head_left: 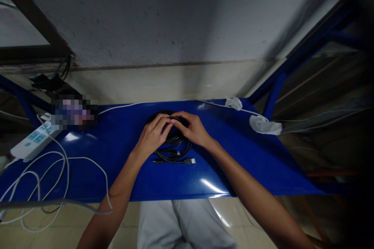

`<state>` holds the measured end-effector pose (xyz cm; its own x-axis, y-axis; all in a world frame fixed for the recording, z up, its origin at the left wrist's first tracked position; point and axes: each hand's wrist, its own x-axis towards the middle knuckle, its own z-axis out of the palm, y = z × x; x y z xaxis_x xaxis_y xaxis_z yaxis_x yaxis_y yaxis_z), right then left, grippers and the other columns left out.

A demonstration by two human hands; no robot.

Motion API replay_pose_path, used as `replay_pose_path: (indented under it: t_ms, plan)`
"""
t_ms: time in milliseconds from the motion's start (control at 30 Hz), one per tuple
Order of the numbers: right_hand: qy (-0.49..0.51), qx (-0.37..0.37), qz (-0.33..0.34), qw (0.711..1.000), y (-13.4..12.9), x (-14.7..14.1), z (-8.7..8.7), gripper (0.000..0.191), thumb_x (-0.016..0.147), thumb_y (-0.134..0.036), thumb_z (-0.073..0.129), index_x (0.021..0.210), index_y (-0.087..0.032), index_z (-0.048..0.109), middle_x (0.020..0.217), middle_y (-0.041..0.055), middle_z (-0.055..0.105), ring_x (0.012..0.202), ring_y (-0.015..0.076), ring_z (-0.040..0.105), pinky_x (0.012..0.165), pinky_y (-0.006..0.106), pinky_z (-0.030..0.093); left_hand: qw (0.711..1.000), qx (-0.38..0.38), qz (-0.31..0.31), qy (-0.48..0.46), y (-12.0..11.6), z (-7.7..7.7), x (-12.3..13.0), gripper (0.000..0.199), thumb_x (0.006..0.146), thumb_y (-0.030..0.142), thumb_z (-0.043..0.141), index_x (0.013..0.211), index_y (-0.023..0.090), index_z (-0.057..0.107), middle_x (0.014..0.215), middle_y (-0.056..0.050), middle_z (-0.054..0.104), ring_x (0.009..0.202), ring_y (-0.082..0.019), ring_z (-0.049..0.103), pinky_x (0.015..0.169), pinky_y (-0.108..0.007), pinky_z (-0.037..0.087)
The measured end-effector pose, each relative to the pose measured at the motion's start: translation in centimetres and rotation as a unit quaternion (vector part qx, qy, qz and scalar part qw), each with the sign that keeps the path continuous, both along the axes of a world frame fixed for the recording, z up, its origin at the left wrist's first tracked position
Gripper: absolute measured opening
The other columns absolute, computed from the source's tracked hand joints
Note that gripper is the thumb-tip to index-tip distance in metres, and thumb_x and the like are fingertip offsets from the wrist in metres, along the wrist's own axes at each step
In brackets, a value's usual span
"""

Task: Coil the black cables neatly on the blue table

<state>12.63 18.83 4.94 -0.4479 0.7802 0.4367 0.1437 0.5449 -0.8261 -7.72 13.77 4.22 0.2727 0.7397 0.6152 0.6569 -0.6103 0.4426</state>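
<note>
Several loops of black USB cable (175, 140) lie coiled on the blue table in front of me. A USB plug (191, 160) with a pale metal end points right at the near side of the coil. My left hand (154, 131) is closed on the far part of the coil, its fingertips pinching the cable. From the right, my right hand (194, 127) pinches the same stretch, thumb and fingers meeting the left fingertips. Part of the coil is hidden under both hands.
On the blue table (248, 167), a white power strip (36, 140) sits at the left, near loose white cords (66, 163). Crumpled white plastic bags (264, 125) lie at the back right. A wall (175, 81) rises behind the table.
</note>
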Motion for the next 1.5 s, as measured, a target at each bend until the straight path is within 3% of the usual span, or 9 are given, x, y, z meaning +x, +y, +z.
replay_pose_path:
  t_ms: [233, 533, 800, 1167, 1500]
  plan:
    - [0.002, -0.010, 0.008, 1.000, -0.02, -0.04, 0.10, 0.020, 0.108, -0.039, 0.067, 0.116, -0.023, 0.075, 0.114, 0.0067, 0.080, 0.106, 0.0237, 0.075, 0.098, 0.037, 0.056, 1.000, -0.004, -0.003, -0.008, 0.04, 0.03, 0.02, 0.015, 0.112, 0.025, 0.058, 0.123, 0.022, 0.066, 0.122, -0.011, 0.074, 0.116, -0.024, 0.075, 0.101, -0.038, 0.062]
    - [-0.007, -0.002, -0.007, 1.000, 0.15, -0.01, -0.34, 0.021, 0.108, -0.040, 0.067, 0.113, -0.021, 0.074, 0.108, 0.0061, 0.079, 0.100, 0.0218, 0.074, 0.090, 0.035, 0.055, 1.000, 0.005, 0.001, -0.007, 0.21, -0.44, -0.20, 0.015, 0.113, 0.023, 0.057, 0.126, 0.023, 0.063, 0.119, -0.009, 0.075, 0.110, -0.022, 0.076, 0.090, -0.032, 0.061]
    - [0.012, 0.013, 0.004, 1.000, 0.28, 0.00, -0.45, 0.020, 0.109, -0.040, 0.067, 0.118, -0.023, 0.073, 0.113, 0.0065, 0.079, 0.107, 0.0229, 0.075, 0.099, 0.037, 0.057, 1.000, 0.015, 0.000, -0.012, 0.25, -0.36, -0.12, 0.011, 0.111, 0.021, 0.059, 0.122, 0.023, 0.063, 0.114, -0.008, 0.072, 0.104, -0.020, 0.074, 0.087, -0.031, 0.060]
    - [0.024, 0.000, 0.010, 1.000, 0.30, 0.02, -0.49, 0.022, 0.109, -0.040, 0.067, 0.121, -0.024, 0.075, 0.115, 0.0066, 0.080, 0.105, 0.0226, 0.077, 0.098, 0.037, 0.059, 0.999, 0.005, -0.017, -0.026, 0.21, -0.03, -0.05, 0.016, 0.111, 0.015, 0.054, 0.121, 0.023, 0.063, 0.113, -0.008, 0.071, 0.105, -0.021, 0.073, 0.097, -0.036, 0.059]
    - [0.022, -0.048, 0.013, 0.999, 0.42, -0.01, -0.58, 0.026, 0.108, -0.042, 0.067, 0.118, -0.023, 0.083, 0.110, 0.0061, 0.083, 0.100, 0.0225, 0.077, 0.096, 0.038, 0.059, 0.999, 0.034, -0.013, -0.004, 0.12, 0.01, -0.06, 0.020, 0.106, 0.018, 0.067, 0.125, 0.022, 0.070, 0.122, -0.010, 0.074, 0.113, -0.024, 0.075, 0.098, -0.039, 0.065]
